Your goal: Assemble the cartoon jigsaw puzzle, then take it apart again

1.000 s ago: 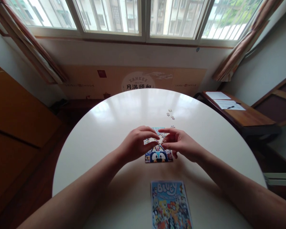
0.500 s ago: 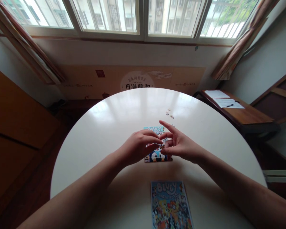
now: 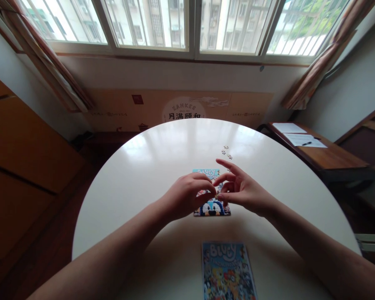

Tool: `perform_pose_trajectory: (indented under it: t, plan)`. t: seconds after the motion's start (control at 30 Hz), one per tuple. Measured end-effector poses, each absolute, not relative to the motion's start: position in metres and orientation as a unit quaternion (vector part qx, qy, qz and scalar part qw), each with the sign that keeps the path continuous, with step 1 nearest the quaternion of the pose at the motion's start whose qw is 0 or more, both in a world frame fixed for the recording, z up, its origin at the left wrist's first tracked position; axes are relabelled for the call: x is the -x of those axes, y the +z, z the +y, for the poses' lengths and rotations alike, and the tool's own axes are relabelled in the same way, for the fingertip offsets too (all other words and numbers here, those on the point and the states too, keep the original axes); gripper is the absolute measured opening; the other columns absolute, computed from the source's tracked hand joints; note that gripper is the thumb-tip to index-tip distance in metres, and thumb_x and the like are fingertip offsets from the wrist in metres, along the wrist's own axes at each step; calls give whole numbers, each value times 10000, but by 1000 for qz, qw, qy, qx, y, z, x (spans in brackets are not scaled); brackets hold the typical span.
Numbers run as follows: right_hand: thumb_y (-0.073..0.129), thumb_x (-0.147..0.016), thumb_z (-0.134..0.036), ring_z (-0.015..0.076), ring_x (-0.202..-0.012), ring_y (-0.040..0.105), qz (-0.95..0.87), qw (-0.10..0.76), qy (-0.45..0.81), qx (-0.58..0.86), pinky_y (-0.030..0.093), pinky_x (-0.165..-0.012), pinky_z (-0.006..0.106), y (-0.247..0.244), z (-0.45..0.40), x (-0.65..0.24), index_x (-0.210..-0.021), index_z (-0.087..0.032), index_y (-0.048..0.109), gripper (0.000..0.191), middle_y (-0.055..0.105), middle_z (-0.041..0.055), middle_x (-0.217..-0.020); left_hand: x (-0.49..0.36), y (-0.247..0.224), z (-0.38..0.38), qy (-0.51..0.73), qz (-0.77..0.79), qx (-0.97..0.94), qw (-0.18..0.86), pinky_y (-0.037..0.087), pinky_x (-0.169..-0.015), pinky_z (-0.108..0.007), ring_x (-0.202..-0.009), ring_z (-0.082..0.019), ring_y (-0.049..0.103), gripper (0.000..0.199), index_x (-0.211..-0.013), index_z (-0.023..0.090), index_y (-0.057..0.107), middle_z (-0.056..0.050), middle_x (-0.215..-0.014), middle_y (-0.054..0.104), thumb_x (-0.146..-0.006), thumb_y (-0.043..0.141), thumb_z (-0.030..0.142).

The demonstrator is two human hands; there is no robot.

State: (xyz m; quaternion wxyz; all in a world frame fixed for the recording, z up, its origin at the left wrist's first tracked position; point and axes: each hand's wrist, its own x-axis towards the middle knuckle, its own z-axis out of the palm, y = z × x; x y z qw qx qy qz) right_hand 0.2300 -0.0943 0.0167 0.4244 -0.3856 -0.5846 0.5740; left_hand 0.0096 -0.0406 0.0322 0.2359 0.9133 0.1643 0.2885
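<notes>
Barred windows (image 3: 228, 29) stood between a left curtain (image 3: 51, 62) and a right curtain (image 3: 326, 62). Below them ran a beige panel (image 3: 250, 102) lettered "ZANKEE", behind the round white desk (image 3: 125, 183). Papers (image 3: 306, 140) and a dark pen (image 3: 306, 143) lay on a wooden side table (image 3: 340, 157); an orange-brown cabinet (image 3: 18, 146) stood at left.

Daylit room with barred windows (image 3: 150, 25)
Striped curtains (image 3: 46, 62) frame pale walls (image 3: 175, 75); orange-brown cabinet (image 3: 25, 158) at left; wooden side table (image 3: 331, 156) at right; dark reddish floor (image 3: 65, 208).
</notes>
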Motion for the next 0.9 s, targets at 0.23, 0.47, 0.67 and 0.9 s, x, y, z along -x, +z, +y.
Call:
perform_pose_trajectory:
  t: [0.23, 0.47, 0.67, 0.9]
  plan:
    - [738, -823, -189, 112, -733, 575, -631, 419, 546, 358, 581, -648, 296, 12, -92, -236, -1527, -453, 231, 907, 573, 40, -1157, -9, 32, -39, 304, 223, -903, 206, 566, -707, -308, -789, -165, 670, 89, -860, 193, 733, -56, -881, 718, -887, 649, 198]
    - [744, -822, -170, 134, -785, 559, -622, 443, 582, 279, 574, -676, 291, 12, -91, -237, -1507, -430, 286, 864, 541, 11, -1009, -10, 34, -43, 316, 229, -887, 249, 538, -646, -275, -673, -133, 635, 87, -863, 199, 756, -42, -841, 714, -872, 672, 219]
    - [733, -834, -159, 154, -830, 573, -632, 445, 581, 255, 575, -708, 306, 16, -95, -234, -1506, -437, 288, 852, 550, 11, -982, -14, 32, -47, 311, 236, -861, 326, 524, -676, -283, -702, -140, 643, 81, -831, 210, 764, -24, -798, 728, -862, 696, 242]
    - [717, -849, -182, 137, -773, 574, -657, 457, 524, 292, 568, -677, 301, 17, -96, -234, -1488, -425, 322, 789, 564, 11, -995, -18, 31, -47, 266, 278, -820, 423, 499, -625, -267, -692, -152, 649, 109, -786, 184, 750, -28, -737, 732, -838, 695, 262]
